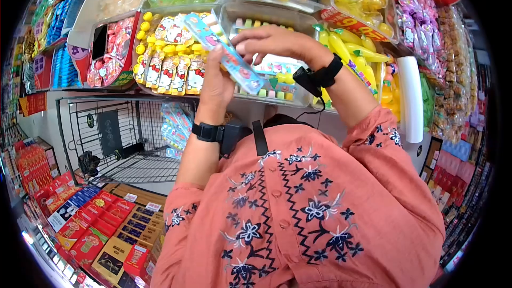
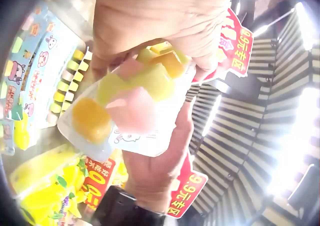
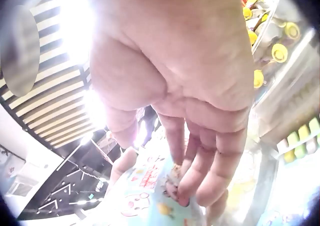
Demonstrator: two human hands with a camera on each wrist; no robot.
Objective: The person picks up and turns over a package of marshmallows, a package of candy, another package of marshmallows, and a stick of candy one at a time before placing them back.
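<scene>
Pale-blue long pack [image 1: 238,69]: fingers of the left hand [image 1: 215,81] grip it, over the clear plastic bin [image 1: 277,11].
Right hand [image 1: 273,42]: loosely bent at the pack; contact unclear.
Pastel cubes [image 2: 155,83]: probably soft; better pinch edges.
Yellow banana-shaped packets [image 1: 368,56]: right of the bin.

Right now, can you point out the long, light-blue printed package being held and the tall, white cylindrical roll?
Long light-blue printed package [image 1: 230,57]: head view, middle of its printed face.
Tall white cylindrical roll [image 1: 410,98]: head view, middle of its curved side.
</scene>
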